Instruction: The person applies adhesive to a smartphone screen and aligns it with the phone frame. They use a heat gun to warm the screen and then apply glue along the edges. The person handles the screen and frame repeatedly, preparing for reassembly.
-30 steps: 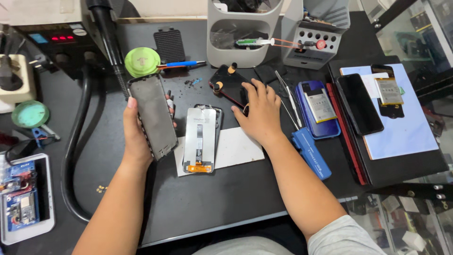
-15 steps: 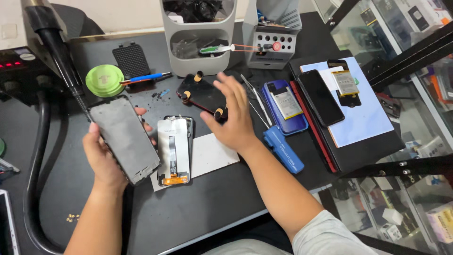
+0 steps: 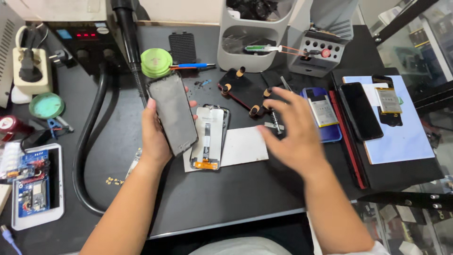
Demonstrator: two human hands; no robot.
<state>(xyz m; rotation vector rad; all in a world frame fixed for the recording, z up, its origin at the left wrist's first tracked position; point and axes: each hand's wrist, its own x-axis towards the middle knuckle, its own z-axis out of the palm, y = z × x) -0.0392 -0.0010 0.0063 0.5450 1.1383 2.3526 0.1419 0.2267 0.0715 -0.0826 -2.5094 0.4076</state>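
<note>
Dark and crowded, the counter (image 3: 245,198) is spread with phone parts and repair gear. A dark phone screen panel (image 3: 173,113) is held in the left hand (image 3: 155,134), lifted above the counter at left of centre and tilted with its far end leaning left; the grip is closed around the panel's near left edge, thumb on one side, fingertips showing past the right edge. Just right of the panel, an opened phone frame (image 3: 209,138) with a ribbon cable and an orange strip at its near end lies flat, partly on a white sheet (image 3: 245,145).

The right hand (image 3: 295,137) is seen blurred above the counter right of centre, fingers spread wide and holding nothing. Directly beyond its fingertips lie tweezers (image 3: 274,123) and a black holder with wooden-looking knobs (image 3: 245,92); whether any of these is touched cannot be told. The screen panel lies well to the left of this hand, with the phone frame between them.

To the right of the hand, a blue phone body with a battery (image 3: 323,113) is placed, then a black phone (image 3: 361,111) on a pale blue mat (image 3: 406,141). At the far side, a grey tool rack (image 3: 264,42) and a green tape roll (image 3: 156,63) are set; a thick black hose (image 3: 87,156) curves along the left.
</note>
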